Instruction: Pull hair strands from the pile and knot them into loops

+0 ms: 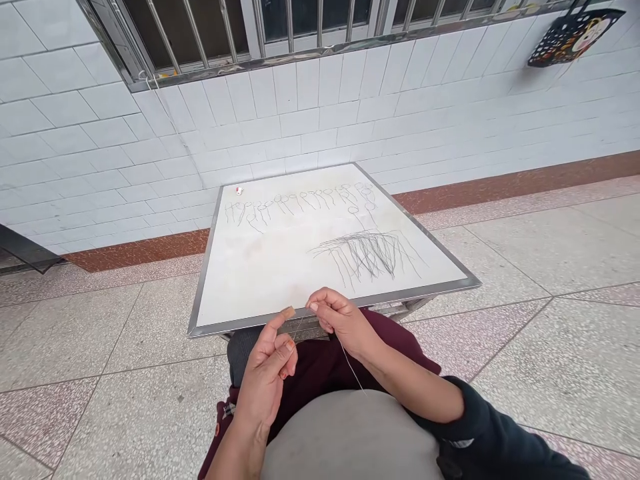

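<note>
In front of my lap, above the table's near edge, my two hands work close together on a thin wire-like strand (353,371). My right hand (345,323) pinches it between thumb and fingertips, and its loose tail slants down over my belly. A fine stretch of the strand runs across to my left hand (270,363), whose thumb presses on curled fingers while the index finger points out. A tan wrap covers that index fingertip. Along the table's back lies a row of looped wires (300,200); a loose heap of dark straight wires (373,253) lies nearer, right of centre.
The white table (250,280) has a grey metal rim and stands near a tiled wall (280,127). A small red-and-white object (239,191) sits at its back left corner. Above are barred windows (290,27); a dotted bag (570,40) hangs at upper right.
</note>
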A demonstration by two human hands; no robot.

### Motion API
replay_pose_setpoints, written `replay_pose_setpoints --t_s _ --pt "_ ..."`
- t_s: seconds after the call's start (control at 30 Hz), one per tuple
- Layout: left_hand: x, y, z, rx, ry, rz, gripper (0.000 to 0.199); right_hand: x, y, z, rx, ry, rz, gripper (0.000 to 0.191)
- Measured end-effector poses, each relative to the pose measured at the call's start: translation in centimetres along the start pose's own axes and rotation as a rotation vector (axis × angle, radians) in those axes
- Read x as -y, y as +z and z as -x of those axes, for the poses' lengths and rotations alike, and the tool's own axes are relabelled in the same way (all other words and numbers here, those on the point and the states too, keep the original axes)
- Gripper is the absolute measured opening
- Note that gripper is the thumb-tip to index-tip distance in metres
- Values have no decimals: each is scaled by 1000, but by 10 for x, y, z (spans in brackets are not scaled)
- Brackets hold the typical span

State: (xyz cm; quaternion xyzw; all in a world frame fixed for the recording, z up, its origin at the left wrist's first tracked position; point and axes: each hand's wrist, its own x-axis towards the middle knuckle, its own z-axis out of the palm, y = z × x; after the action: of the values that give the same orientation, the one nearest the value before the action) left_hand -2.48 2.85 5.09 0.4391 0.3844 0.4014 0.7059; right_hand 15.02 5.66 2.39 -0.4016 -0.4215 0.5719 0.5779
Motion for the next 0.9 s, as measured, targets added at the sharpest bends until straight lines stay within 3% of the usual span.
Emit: replay_pose_setpoints --t_s 0.13,0.27,0.5,0.67,0.9 --pt "-1 -9 1 -88 -14 -26 47 3 -11 -6 -99 -44 -40 16" --pt "-5 -13 -4 -227 15 -55 45 5 -9 -4 -61 -58 -46 15" --pt "-8 8 -15 -15 -11 36 41 8 8 3 63 10 26 15" --pt "-6 9 -15 20 -42 99 45 13 4 5 101 43 66 17" --pt "-5 3 -11 0 -19 -109 52 13 0 6 153 19 198 16"
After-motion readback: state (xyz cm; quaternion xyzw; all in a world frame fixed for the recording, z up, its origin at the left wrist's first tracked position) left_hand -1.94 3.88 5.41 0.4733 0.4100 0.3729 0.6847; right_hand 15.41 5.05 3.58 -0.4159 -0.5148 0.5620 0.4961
